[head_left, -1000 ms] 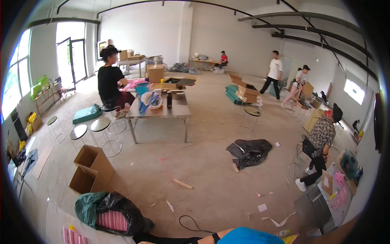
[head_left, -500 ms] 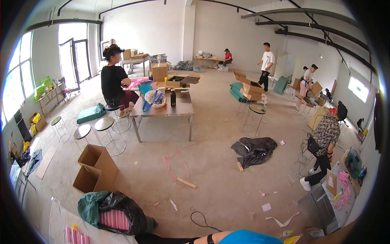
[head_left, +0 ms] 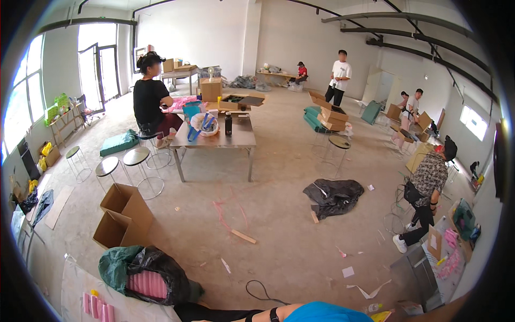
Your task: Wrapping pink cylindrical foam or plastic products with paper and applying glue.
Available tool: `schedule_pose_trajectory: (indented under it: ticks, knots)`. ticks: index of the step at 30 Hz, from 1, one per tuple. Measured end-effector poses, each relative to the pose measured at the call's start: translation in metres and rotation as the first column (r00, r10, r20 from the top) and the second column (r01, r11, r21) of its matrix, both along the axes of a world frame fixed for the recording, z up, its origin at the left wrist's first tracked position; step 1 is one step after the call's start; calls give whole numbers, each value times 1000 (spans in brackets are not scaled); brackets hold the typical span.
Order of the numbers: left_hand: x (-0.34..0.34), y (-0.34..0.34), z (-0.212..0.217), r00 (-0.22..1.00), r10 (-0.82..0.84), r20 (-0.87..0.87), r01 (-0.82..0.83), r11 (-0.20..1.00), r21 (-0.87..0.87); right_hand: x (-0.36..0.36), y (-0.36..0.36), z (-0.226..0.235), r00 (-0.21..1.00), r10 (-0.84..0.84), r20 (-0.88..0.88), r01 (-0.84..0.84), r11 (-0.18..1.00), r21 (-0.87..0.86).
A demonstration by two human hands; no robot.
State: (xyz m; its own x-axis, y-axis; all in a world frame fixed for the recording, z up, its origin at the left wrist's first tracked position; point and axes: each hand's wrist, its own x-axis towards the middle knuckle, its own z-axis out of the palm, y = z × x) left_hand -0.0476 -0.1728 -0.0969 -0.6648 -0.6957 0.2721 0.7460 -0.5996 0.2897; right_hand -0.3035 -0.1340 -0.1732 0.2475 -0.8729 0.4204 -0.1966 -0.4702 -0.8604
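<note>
My left arm comes in along the lower edge, with a blue sleeve (head_left: 327, 313), a black strap (head_left: 274, 315) and a dark covering (head_left: 220, 313) on the forearm. It reaches left toward a black and green plastic bag (head_left: 169, 273) full of pink rolls (head_left: 147, 286). My left hand does not show, so I cannot tell whether it touches the bag. Next to the bag, several smaller pink rolls (head_left: 98, 308) lie on a pale tabletop (head_left: 75, 284). No part of my right hand can be made out.
Two open cardboard boxes (head_left: 126, 217) stand beyond the bag. Farther off are stools (head_left: 135, 156) and a metal table (head_left: 236, 138) where a person (head_left: 150, 102) sits. A black sheet (head_left: 335, 198) and a cable loop (head_left: 260, 292) lie on the floor. At right a person (head_left: 429, 182) leans over.
The view has shifted slightly. The standing person in white at the back has moved a little left and turned toward me. My arm looks almost the same.
</note>
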Motion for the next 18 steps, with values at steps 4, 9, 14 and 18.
schedule_pose_trajectory:
  ticks: [4,9,14,18]
  knots:
    - [-5,2,-4,999,-26,19,25,1000,17,2,1,-1,999,-49,7,49,999,15]
    - [-12,3,-8,998,-42,45,41,999,31,-3,2,-4,997,-41,-64,49,990,134]
    - [-24,0,-10,996,-64,61,62,998,29,0,2,-36,998,-13,-63,24,983,179]
    - [-36,-4,-9,994,-84,68,83,996,16,-1,4,-66,999,-28,-15,30,978,208]
